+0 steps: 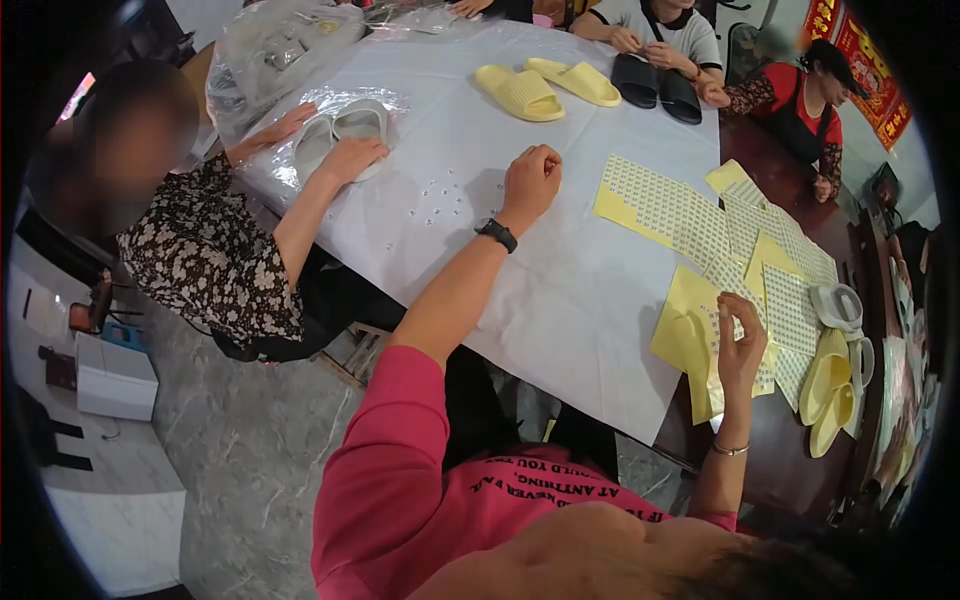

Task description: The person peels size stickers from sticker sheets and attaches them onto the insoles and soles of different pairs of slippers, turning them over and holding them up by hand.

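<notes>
My left hand [532, 183], with a dark watch on the wrist, is held over the middle of the white-covered table [560, 300]. Its fingers are curled together, and anything inside them is hidden. Just left of it, small printed pieces [435, 212] lie scattered on the cover. My right hand [740, 340] is above yellow-backed sticker sheets [683, 315] at the right. Its thumb and fingertips meet in a pinch; what they hold, if anything, is too small to name. More sheets [665, 205] with rows of small printed labels spread out beyond this hand.
At the far side stand yellow slippers [525, 92] and black slippers [636, 82]. On the left, a co-worker's hands touch light grey slippers [362, 122] beside clear plastic bags [285, 50]. White slippers [838, 306] and yellow slippers [826, 375] sit at the right. Other people sit at the back.
</notes>
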Motion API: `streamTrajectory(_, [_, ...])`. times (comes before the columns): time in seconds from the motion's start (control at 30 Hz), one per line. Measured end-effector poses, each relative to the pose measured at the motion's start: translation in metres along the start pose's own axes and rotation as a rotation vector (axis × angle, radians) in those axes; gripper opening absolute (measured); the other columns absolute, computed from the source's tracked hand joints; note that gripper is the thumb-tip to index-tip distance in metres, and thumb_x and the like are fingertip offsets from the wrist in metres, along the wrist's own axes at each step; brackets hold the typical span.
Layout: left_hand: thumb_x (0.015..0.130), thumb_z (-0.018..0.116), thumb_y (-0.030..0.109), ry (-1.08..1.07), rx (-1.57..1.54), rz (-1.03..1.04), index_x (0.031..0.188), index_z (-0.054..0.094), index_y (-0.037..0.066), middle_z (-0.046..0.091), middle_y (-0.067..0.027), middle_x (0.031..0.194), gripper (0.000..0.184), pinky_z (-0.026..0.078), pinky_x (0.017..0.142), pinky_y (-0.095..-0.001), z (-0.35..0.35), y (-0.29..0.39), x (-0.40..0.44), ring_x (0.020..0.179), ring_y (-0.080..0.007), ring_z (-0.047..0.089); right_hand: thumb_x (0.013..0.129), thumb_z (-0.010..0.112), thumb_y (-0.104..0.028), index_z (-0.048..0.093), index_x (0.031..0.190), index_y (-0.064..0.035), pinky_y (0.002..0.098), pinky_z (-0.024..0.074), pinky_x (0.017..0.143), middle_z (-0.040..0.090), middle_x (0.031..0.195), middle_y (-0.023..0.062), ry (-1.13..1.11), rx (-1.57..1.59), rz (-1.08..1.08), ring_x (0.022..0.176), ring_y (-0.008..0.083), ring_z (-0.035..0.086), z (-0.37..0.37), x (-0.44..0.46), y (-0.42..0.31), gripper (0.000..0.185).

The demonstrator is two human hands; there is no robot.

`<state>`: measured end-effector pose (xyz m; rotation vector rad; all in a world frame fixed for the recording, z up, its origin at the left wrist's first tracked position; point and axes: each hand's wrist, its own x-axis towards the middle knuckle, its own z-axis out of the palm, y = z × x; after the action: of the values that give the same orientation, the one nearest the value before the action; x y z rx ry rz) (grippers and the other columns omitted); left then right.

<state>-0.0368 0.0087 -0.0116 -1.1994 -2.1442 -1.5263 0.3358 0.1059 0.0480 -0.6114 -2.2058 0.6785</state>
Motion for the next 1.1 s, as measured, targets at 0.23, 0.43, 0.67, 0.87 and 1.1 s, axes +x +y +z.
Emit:
streamTrajectory(0.23, [0.077,0.059,0.000,0.024,0.157,0.069,0.088,0.061,0.008,0.059,-0.0080,0.087,0.013,0.049,0.070,-0.0402,0.002,-0.002,-0.008,0.085,-0.0282,0.059,0.093,0.056,-0.005,0.063,0.099,0.0012,0.0287,0.0456,0.085,0.065,0.100,0.0093,-0.044,0.156,-0.017,0.094,0.0170,0.060,0.000,-0.007,-0.019,0.011])
streamTrajectory(0.43, [0.079,0.059,0.005,-0.050,0.276,0.160,0.088,0.061,0.008,0.059,-0.0091,0.088,0.009,0.050,0.072,-0.0411,0.004,0.006,-0.015,0.087,-0.0293,0.059,0.097,0.049,-0.017,0.059,0.108,0.0049,0.0331,0.0467,0.085,0.063,0.100,0.0122,-0.394,0.697,-0.022,0.090,0.0179,0.060,-0.027,-0.013,-0.115,0.026])
streamTrajectory(0.67, [0.080,0.059,0.007,-0.086,0.387,0.201,0.088,0.062,0.007,0.061,-0.0097,0.089,0.009,0.051,0.073,-0.0413,0.003,0.015,-0.019,0.088,-0.0293,0.060,0.099,0.043,-0.034,0.038,0.136,0.0088,0.0366,0.0403,0.101,0.052,0.128,0.0205,-1.031,1.714,-0.058,0.119,0.0238,0.052,-0.043,-0.034,-0.192,0.056])
streamTrajectory(0.87, [0.081,0.059,0.007,-0.110,0.426,0.192,0.088,0.061,0.007,0.061,-0.0097,0.088,0.008,0.051,0.072,-0.0415,0.003,0.013,-0.021,0.087,-0.0293,0.060,0.091,0.041,-0.058,0.036,0.132,0.0204,0.0427,0.0347,0.107,0.050,0.128,0.0341,-1.409,1.908,-0.058,0.124,0.0402,0.048,-0.045,-0.032,-0.193,0.089])
streamTrajectory(1.1, [0.081,0.059,0.008,-0.077,0.469,0.221,0.087,0.060,0.007,0.060,-0.0101,0.086,0.005,0.050,0.069,-0.0414,-0.003,0.020,-0.019,0.084,-0.0297,0.060,0.092,0.046,-0.057,0.022,0.147,0.0038,0.0640,0.0166,0.109,0.019,0.147,0.0374,-0.730,2.977,-0.630,0.138,0.0486,0.022,0.039,-0.117,-0.246,0.086])
